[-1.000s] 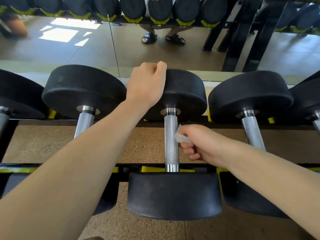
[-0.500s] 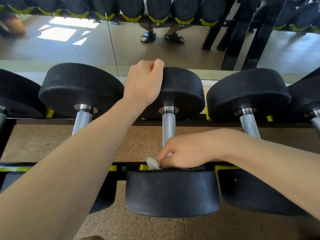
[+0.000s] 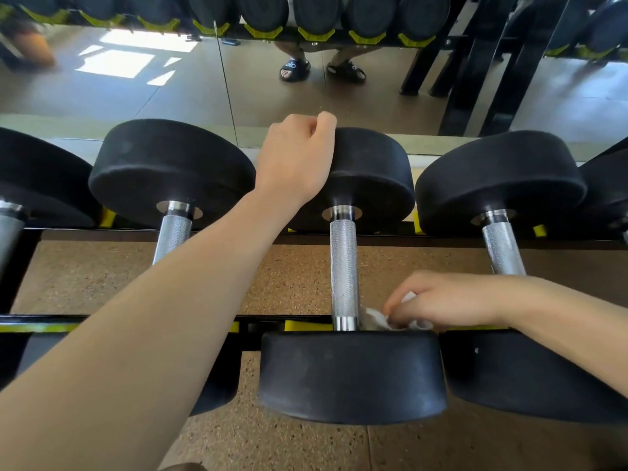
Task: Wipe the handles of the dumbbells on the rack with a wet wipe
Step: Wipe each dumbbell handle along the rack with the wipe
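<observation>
A black dumbbell lies on the rack in the middle, its knurled steel handle (image 3: 344, 266) running toward me between a far head (image 3: 370, 178) and a near head (image 3: 353, 375). My left hand (image 3: 295, 158) rests curled over the top of the far head. My right hand (image 3: 445, 300) pinches a crumpled white wet wipe (image 3: 377, 317) just right of the handle's near end, above the near head. The wipe touches or nearly touches the handle's smooth collar.
Neighbouring dumbbells sit left (image 3: 170, 171) and right (image 3: 499, 178) with bare steel handles. The black rack rail with yellow cradles (image 3: 299, 325) crosses in front. A mirror (image 3: 204, 79) behind reflects more dumbbells and sandalled feet. Speckled brown floor lies below.
My right hand slid with the wipe from the handle's middle down to its near end, then shifted off to the handle's right side. My left hand stayed on the far head.
</observation>
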`<state>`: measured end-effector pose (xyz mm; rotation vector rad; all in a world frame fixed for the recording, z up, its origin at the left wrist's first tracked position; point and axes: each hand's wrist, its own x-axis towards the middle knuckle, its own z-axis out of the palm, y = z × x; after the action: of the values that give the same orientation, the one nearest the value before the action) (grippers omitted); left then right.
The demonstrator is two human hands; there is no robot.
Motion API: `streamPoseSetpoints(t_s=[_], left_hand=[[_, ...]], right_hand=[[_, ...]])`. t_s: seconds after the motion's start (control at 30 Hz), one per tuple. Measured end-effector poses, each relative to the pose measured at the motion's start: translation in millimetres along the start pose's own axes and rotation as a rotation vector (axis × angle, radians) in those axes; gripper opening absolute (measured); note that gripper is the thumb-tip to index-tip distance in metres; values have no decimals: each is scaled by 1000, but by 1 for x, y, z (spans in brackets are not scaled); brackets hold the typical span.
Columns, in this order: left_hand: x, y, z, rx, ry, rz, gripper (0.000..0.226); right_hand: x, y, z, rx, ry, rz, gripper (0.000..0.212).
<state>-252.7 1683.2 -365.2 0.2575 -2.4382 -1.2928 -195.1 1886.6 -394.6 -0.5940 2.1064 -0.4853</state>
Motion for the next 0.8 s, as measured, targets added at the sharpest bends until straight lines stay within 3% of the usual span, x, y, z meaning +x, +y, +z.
streamPoseSetpoints(t_s=[0.1, 0.23, 0.37, 0.5, 0.63, 0.8], left_hand=[[1, -2, 2, 2, -10, 8, 50], [3, -5, 3, -1, -14, 23, 48], [2, -2, 3, 30, -22, 30, 51], [3, -3, 1, 33, -24, 35, 52], [3, -3, 3, 44, -16, 43, 53], [2, -1, 5, 53, 14, 36, 53]], right_hand=[[8, -12, 6, 52, 4, -5, 26], [4, -26, 0, -76, 21, -57, 29], [-3, -51, 4, 155, 70, -196, 22], [24, -61, 18, -126, 72, -120, 26], [13, -50, 5, -169, 39, -111, 25], [2, -21, 0, -90, 339, 12, 31]])
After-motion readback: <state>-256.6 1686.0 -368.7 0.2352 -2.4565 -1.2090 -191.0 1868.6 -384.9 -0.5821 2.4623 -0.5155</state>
